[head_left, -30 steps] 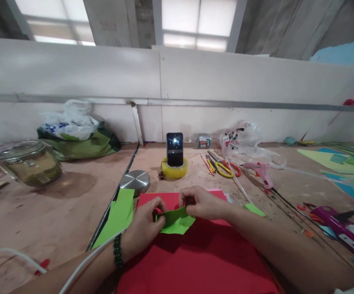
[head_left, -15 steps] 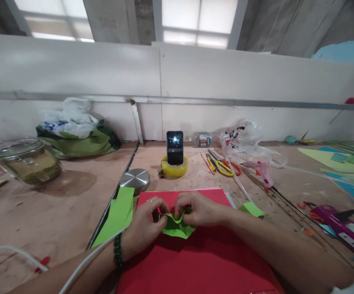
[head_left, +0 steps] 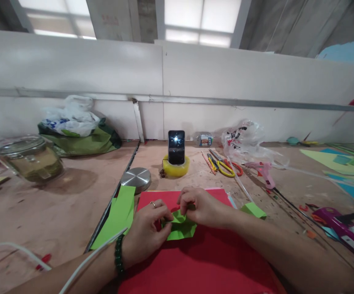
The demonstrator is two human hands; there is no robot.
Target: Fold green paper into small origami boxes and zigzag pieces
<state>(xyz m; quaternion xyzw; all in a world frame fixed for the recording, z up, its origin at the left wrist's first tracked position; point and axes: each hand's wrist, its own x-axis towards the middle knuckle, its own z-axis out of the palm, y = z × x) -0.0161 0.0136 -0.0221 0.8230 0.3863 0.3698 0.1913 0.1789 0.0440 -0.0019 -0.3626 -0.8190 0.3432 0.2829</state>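
Over a red sheet (head_left: 201, 261), both hands grip a creased piece of green paper (head_left: 181, 230). My left hand (head_left: 149, 224), with a ring and a dark green bead bracelet, pinches the paper's left side between thumb and fingers. My right hand (head_left: 203, 207) has its fingertips closed on the upper right part. The paper's lower edge hangs free and wavy, and its upper corners are partly hidden by fingers. Green strips (head_left: 117, 216) lie left of the red sheet, and another green piece (head_left: 253, 210) lies to its right.
Behind the sheet, a phone (head_left: 176, 147) stands in a yellow tape roll (head_left: 176, 167). A round metal lid (head_left: 136, 179) and glass jar (head_left: 30, 161) are at left. Scissors (head_left: 225, 168), a pink glue gun (head_left: 264, 171) and a purple power strip (head_left: 345, 228) are at right.
My left hand has turned slightly, its fingers now lying further over the paper. My right fingers have risen a little, and the paper's folds have changed shape. The camera view has shifted slightly.
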